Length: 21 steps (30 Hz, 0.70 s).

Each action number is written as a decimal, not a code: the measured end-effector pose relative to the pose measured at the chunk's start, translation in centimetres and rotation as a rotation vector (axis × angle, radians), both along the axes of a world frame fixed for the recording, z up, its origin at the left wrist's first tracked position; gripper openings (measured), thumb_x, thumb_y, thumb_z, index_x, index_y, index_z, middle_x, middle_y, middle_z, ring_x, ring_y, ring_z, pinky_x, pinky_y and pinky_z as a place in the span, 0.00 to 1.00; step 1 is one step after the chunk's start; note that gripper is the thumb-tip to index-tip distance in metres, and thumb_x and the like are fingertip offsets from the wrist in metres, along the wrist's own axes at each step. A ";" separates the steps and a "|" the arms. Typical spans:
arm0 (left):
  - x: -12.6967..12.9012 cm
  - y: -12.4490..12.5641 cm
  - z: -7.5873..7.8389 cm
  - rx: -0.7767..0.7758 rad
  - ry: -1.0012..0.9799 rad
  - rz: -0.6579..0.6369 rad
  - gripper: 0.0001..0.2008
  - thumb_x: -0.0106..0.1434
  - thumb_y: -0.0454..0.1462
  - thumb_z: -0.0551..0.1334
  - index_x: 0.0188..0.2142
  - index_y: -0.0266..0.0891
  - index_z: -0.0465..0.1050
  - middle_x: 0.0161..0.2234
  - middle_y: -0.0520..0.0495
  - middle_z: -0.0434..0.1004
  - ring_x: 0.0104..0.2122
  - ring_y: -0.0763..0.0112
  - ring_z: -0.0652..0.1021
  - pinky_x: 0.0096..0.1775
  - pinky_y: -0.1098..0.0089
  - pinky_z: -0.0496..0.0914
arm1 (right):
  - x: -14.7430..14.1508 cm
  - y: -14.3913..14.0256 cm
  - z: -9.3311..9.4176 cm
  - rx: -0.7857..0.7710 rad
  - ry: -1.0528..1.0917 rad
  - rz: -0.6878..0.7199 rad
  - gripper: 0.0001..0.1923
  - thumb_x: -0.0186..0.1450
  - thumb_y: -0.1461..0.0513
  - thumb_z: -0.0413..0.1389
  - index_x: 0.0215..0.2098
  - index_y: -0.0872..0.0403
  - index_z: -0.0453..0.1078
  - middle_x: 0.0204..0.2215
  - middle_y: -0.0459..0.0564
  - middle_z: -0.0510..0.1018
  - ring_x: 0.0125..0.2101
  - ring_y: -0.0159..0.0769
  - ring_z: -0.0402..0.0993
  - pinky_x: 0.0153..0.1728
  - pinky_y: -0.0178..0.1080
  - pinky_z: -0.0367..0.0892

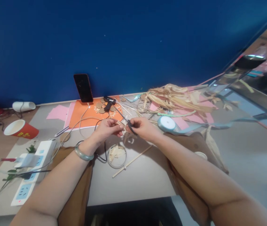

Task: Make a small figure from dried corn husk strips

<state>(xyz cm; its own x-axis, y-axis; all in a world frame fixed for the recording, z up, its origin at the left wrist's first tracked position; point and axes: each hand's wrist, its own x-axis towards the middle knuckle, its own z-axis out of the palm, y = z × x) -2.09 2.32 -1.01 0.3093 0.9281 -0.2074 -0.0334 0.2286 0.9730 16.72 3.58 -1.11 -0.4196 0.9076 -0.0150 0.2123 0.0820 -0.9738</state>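
Forearms reach over a grey table (135, 185). Left hand (108, 128) pinches a small pale husk strip (121, 124) between fingertips; right hand (144, 128) is closed around black scissors (130, 123) meeting it. The strip looks light, dry and brittle, best held near its end. Beyond lie an orange sheet (84, 117), a husk pile (173, 97) and a propped phone (83, 88).

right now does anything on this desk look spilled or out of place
Yes. The red paper cup lies tipped on its side at the left, though no liquid shows. Dried husk strips are strewn loosely over the pink paper. The hands themselves look orderly.
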 end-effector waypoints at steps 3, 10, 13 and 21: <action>0.0 0.0 -0.1 -0.008 -0.008 0.034 0.14 0.49 0.42 0.71 0.26 0.32 0.73 0.21 0.47 0.76 0.20 0.75 0.75 0.26 0.74 0.72 | -0.1 -0.1 0.1 0.011 0.022 -0.045 0.16 0.51 0.54 0.61 0.19 0.56 0.64 0.16 0.42 0.64 0.20 0.25 0.57 0.21 0.32 0.53; 0.1 -0.1 -0.2 0.017 -0.053 0.065 0.15 0.48 0.41 0.71 0.25 0.33 0.70 0.22 0.49 0.75 0.21 0.75 0.76 0.26 0.74 0.72 | -0.5 -0.2 0.3 -0.005 0.067 -0.113 0.16 0.50 0.55 0.61 0.18 0.56 0.61 0.16 0.41 0.64 0.20 0.25 0.57 0.22 0.32 0.54; 0.3 -0.2 -0.1 0.037 -0.091 0.121 0.16 0.47 0.40 0.72 0.26 0.34 0.69 0.22 0.51 0.75 0.21 0.75 0.77 0.27 0.74 0.72 | -0.6 -0.3 0.4 -0.013 0.082 -0.134 0.16 0.49 0.54 0.62 0.18 0.56 0.61 0.16 0.41 0.64 0.20 0.25 0.57 0.22 0.32 0.55; 0.5 -0.4 0.0 0.079 -0.117 0.193 0.16 0.49 0.39 0.71 0.26 0.35 0.65 0.19 0.51 0.73 0.21 0.74 0.77 0.26 0.74 0.71 | -0.8 -0.5 0.6 0.029 0.027 -0.122 0.13 0.51 0.58 0.59 0.18 0.56 0.61 0.16 0.41 0.63 0.20 0.25 0.55 0.22 0.32 0.53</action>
<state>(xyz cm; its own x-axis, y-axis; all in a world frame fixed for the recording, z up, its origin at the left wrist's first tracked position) -1.54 1.94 -1.01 0.1423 0.9843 -0.1048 -0.1823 0.1301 0.9746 15.92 3.05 -0.52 -0.3064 0.9516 0.0220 0.1959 0.0857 -0.9769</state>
